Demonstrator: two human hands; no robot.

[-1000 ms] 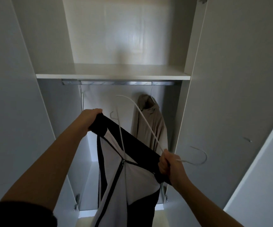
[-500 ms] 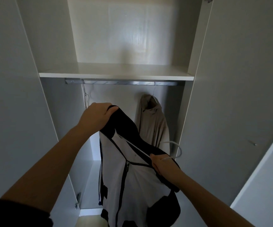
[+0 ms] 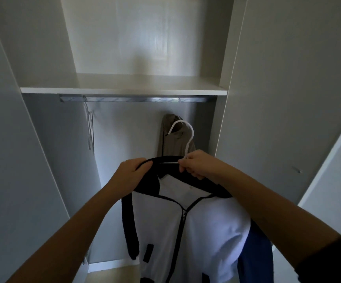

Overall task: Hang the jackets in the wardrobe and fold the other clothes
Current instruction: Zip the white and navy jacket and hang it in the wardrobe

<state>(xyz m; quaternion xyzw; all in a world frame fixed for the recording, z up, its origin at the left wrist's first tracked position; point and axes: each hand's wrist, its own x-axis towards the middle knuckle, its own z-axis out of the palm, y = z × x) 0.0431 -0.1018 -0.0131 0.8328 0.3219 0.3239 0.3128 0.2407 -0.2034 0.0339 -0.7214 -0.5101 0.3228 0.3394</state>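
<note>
A white zip jacket (image 3: 188, 229) with black collar and trim hangs in front of me, inside the open wardrobe. My left hand (image 3: 131, 174) grips its black collar on the left. My right hand (image 3: 198, 165) pinches the neck of a white hanger (image 3: 186, 137) that sits inside the jacket's shoulders, hook pointing up. The hook is below the metal rail (image 3: 136, 99) and apart from it. A beige jacket (image 3: 175, 139) hangs from the rail behind the hook.
A white shelf (image 3: 124, 89) runs above the rail. Empty wire hangers (image 3: 89, 129) hang at the rail's left end. The wardrobe doors stand open, one at the left (image 3: 6, 160) and one at the right (image 3: 288, 99). Blue cloth (image 3: 257, 254) shows behind the jacket at lower right.
The hanger has gone inside the jacket and turned upright with its hook up. Both hands have come together at the collar and the jacket now hangs straight.
</note>
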